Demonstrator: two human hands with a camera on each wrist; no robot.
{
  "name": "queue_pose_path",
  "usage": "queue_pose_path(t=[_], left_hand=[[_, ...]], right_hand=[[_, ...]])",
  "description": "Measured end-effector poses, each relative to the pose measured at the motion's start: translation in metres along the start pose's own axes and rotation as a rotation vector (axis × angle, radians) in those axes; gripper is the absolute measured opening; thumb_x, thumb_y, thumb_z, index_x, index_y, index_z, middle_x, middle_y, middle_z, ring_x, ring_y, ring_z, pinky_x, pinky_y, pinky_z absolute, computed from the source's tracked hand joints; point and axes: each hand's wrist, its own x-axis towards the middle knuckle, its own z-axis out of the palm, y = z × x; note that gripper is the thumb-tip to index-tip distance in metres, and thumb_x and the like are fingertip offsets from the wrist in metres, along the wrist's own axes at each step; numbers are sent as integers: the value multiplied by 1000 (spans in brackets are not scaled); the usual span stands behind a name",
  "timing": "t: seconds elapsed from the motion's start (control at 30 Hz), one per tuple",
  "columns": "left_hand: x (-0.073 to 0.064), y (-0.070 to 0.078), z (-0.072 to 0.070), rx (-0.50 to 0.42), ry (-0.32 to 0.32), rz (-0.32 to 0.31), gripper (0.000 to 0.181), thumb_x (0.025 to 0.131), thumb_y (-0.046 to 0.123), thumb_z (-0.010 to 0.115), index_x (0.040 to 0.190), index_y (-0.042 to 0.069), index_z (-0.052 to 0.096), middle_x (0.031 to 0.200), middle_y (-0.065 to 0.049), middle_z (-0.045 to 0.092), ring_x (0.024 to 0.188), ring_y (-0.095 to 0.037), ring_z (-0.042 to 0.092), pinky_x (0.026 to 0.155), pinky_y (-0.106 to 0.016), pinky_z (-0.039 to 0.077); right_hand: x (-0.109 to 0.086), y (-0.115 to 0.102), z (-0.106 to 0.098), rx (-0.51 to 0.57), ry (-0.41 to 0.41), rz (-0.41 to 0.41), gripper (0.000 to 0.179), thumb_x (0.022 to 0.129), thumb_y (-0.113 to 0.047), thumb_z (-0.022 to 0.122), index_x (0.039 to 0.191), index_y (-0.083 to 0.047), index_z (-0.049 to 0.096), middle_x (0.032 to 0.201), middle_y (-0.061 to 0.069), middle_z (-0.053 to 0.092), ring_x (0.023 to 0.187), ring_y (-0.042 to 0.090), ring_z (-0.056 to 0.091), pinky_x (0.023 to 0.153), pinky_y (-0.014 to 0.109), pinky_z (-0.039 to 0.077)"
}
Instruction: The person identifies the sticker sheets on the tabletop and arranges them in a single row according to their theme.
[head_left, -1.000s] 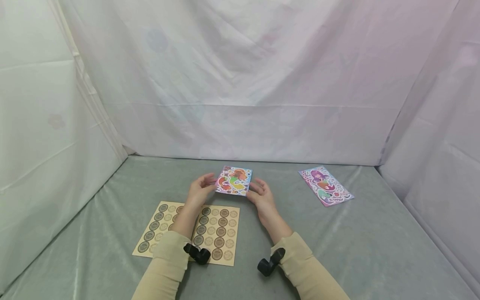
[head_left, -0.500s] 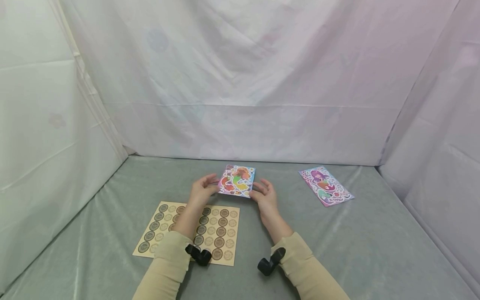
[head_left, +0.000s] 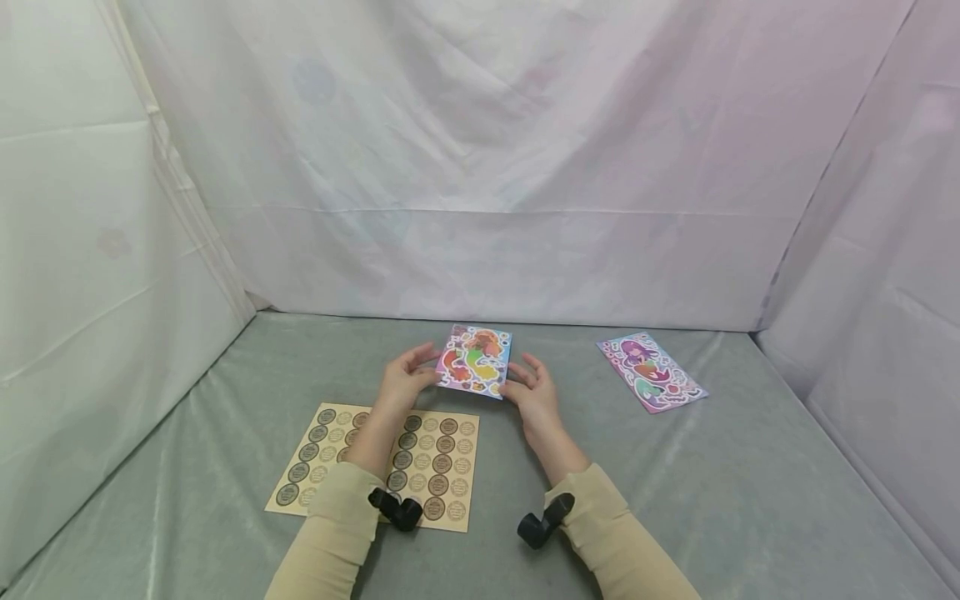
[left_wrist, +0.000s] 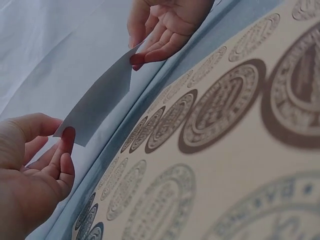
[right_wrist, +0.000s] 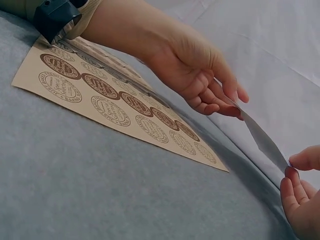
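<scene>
Between both hands a colourful mermaid sticker sheet [head_left: 475, 360] is held off the table, printed side toward the head camera. My left hand [head_left: 403, 385] pinches its left edge between thumb and fingers, and my right hand [head_left: 534, 398] pinches the lower right edge. In the left wrist view the plain pale back of the sticker sheet [left_wrist: 100, 102] shows, slightly bowed. Under my left forearm lie tan sheets of round label stickers [head_left: 457, 467], partly covered by the sleeve.
A second mermaid sticker sheet [head_left: 651, 372] lies at an angle on the grey cloth-covered table [head_left: 750, 483], to the right. White curtains [head_left: 480, 167] close off the back and both sides. A black camera mount [head_left: 546, 522] sits on each wrist.
The held mermaid sheet has shifted slightly right and tilted up to face the head camera more. Both hands moved a little right with it. The sheets on the table stayed put.
</scene>
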Motion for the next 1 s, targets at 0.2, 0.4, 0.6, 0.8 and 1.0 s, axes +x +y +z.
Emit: queue_pose_path(t=[0.2, 0.4, 0.6, 0.8, 1.0], left_hand=[[0, 0, -1, -32, -31, 11, 63, 82, -5, 65, 141, 5, 45, 131, -12, 57, 115, -26, 57, 89, -28, 48], [3, 1, -1, -87, -12, -48, 59, 85, -2, 64, 141, 9, 47, 131, -8, 58, 112, -22, 57, 87, -27, 48], [2, 4, 0, -172, -5, -74, 56, 89, -2, 61, 142, 8, 45, 133, -12, 55, 108, -20, 58, 82, -23, 49], [0, 8, -1, -177, -21, -53, 58, 87, -3, 61, 142, 8, 45, 130, -14, 56, 96, -14, 60, 77, -20, 49], [0, 8, -3, -161, -41, -27, 60, 87, -3, 61, 143, 8, 43, 128, -15, 57, 94, -15, 62, 77, -21, 49]], right_hand=[[1, -3, -2, -20, -4, 0, 77, 80, 16, 62, 146, -11, 35, 134, 15, 53, 110, 30, 58, 91, 38, 48], [1, -8, -3, -23, -25, -23, 79, 78, 17, 63, 146, -12, 35, 133, 14, 53, 107, 28, 58, 89, 36, 50], [-1, -11, -4, -34, -69, -64, 81, 77, 20, 62, 146, -11, 35, 133, 16, 53, 100, 27, 60, 81, 31, 52], [-3, -15, -5, -41, -113, -85, 82, 77, 21, 62, 147, -13, 35, 133, 15, 52, 96, 24, 60, 77, 29, 52], [-4, -18, -7, -30, -155, -88, 84, 77, 21, 61, 148, -13, 34, 134, 15, 51, 92, 21, 60, 75, 27, 53]])
